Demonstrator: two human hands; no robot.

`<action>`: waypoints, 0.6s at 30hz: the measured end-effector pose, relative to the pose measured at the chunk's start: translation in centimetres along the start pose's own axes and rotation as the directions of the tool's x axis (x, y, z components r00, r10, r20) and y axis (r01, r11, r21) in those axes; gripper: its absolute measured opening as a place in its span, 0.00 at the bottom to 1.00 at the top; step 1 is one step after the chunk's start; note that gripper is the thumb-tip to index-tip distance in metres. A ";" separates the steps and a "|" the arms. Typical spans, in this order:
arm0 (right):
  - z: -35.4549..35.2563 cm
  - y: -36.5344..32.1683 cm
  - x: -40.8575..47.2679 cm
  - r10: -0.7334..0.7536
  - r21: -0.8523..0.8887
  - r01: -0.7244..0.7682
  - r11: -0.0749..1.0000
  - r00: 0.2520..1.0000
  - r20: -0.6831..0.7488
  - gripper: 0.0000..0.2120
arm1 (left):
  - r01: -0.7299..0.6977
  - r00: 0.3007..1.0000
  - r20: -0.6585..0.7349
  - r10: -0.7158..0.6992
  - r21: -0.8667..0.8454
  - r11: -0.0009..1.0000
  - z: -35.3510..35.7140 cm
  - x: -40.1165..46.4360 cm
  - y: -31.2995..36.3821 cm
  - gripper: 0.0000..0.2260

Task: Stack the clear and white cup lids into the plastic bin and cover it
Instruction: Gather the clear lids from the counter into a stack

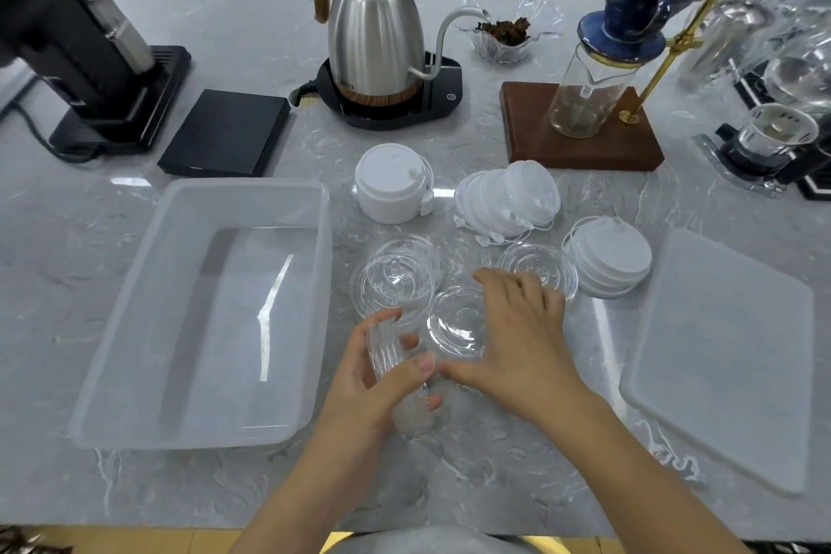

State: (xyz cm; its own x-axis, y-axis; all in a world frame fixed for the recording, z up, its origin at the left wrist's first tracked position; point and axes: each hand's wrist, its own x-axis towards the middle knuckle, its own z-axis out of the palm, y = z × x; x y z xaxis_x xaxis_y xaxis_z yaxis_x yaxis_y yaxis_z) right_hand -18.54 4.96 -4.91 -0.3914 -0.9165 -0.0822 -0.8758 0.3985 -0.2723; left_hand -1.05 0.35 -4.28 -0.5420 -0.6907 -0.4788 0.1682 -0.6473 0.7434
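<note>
My left hand (382,378) grips a small stack of clear lids (390,355) held on edge, just right of the plastic bin (171,238), which has nothing in it. My right hand (517,328) lies spread over a clear lid (454,324) flat on the counter, fingers apart. More clear lids (393,279) lie beyond, and another clear lid (539,261) sits behind my right fingers. White lids stand as an upright stack (391,184), a toppled stack (508,198) and a leaning stack (607,256). The bin's cover (728,351) lies flat at the right.
Behind the lids stand a steel gooseneck kettle (377,40) on its base, a black scale (225,133), a black grinder (76,36), a glass bowl (508,27), a pour-over stand (584,121) with a blue dripper, and glassware (778,72) at the far right.
</note>
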 end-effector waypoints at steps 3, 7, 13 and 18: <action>0.4 0.1 -0.1 -0.003 0.039 0.004 0.999 1.000 -0.026 0.47 | 0.001 1.000 0.004 -0.001 -0.013 1.000 -0.1 0.1 0.0 0.29; 0.3 0.4 -0.4 -0.037 0.074 0.040 0.996 0.999 -0.038 0.40 | 0.003 1.000 0.000 -0.003 -0.021 1.000 -0.2 0.2 -0.1 0.30; 0.5 0.8 -1.0 -0.135 0.101 0.159 0.982 0.968 -0.211 0.18 | 0.014 1.000 0.017 -0.013 -0.065 0.998 -0.3 0.3 -0.2 0.29; -0.4 1.0 -0.7 -0.054 0.329 0.255 0.909 0.856 -0.514 0.07 | 0.042 0.998 0.057 -0.034 -0.135 0.990 -0.2 0.2 0.0 0.28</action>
State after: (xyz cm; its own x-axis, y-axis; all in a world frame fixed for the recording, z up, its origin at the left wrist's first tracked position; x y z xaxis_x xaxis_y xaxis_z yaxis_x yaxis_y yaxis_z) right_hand -19.27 5.97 -4.70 -0.4329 -0.7884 0.4371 -0.8032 0.1171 -0.5841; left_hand -1.02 0.13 -4.49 -0.5931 -0.6487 -0.4769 0.2547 -0.7131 0.6532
